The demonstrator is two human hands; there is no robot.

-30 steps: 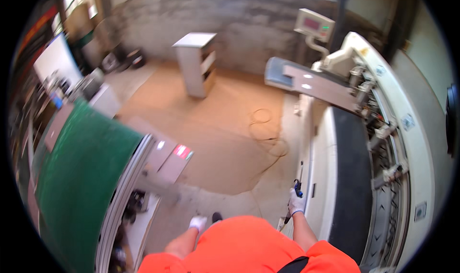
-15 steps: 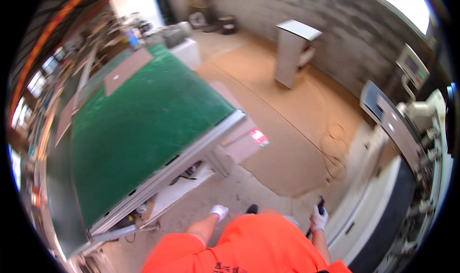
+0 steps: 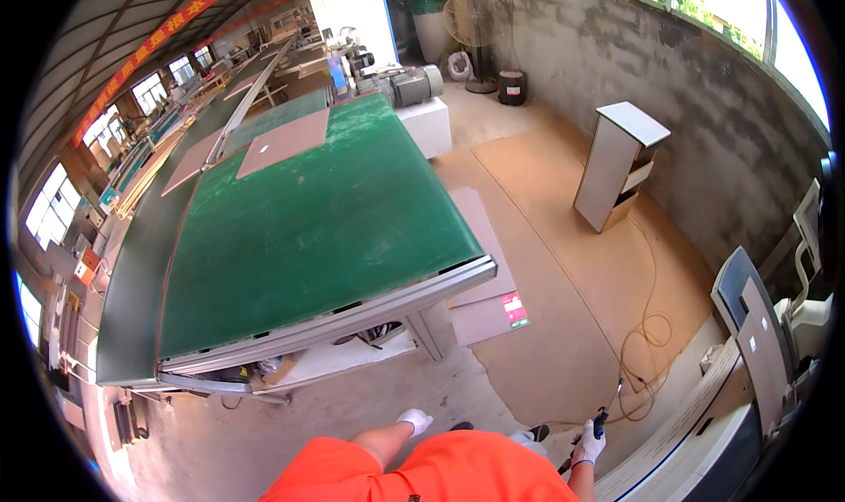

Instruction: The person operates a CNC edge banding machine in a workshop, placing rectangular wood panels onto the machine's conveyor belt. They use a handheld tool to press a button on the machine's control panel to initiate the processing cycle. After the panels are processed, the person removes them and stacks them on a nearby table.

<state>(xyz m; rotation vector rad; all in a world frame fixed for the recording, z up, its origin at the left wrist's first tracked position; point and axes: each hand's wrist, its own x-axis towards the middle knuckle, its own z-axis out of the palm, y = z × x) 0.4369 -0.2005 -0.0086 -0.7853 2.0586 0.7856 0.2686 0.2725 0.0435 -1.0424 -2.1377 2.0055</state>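
Note:
My left hand (image 3: 416, 421), in a white glove, hangs low in front of the orange shirt over the concrete floor. It holds nothing, and its fingers look loosely extended. My right hand (image 3: 588, 444), also gloved in white, is closed around a small dark handheld tool (image 3: 600, 424) with a bluish body, pointing upward. The exact kind of tool is too small to make out. Beyond this hand, a thin orange hose (image 3: 650, 361) lies in loops on the floor.
A green-topped conveyor table (image 3: 326, 229) fills the left, with a brown panel (image 3: 283, 143) on it. More panels (image 3: 487, 319) lie beside its right end. A small white cabinet (image 3: 607, 163) stands on brown sheeting (image 3: 528, 229). Machinery (image 3: 766, 326) lines the right.
My view has swung left and lifted, so the table, cabinet and hose appear further right. The right hand still grips the tool; the left hand still hangs bare of any object.

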